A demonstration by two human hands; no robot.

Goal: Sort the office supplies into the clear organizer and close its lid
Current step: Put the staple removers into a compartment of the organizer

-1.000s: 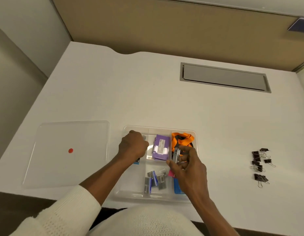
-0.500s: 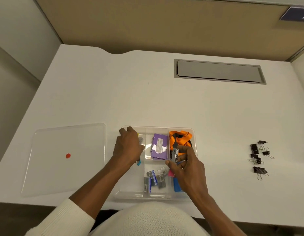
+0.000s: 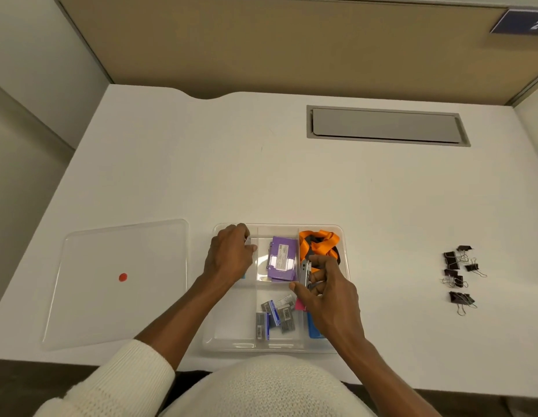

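Note:
The clear organizer (image 3: 228,341) sits at the desk's near edge, divided into compartments. A purple box (image 3: 282,257) lies in its back middle cell and an orange lanyard (image 3: 318,243) in the back right one. Several small staple boxes (image 3: 275,317) fill the front middle cell. My left hand (image 3: 230,254) rests curled in the back left cell, pinching something small and pale that I cannot identify. My right hand (image 3: 328,293) holds a small silver metal tool (image 3: 304,273) upright over the right-hand cells. Blue and pink items (image 3: 312,326) show under that hand.
The clear lid (image 3: 117,296) with a red dot lies flat to the organizer's left. Several black binder clips (image 3: 460,278) are scattered on the white desk at the right. A grey cable hatch (image 3: 385,126) is set into the desk near the back partition.
My left hand has slid a little toward the organizer's back left corner. My right hand keeps the metal tool in about the same spot. The camera has tilted slightly.

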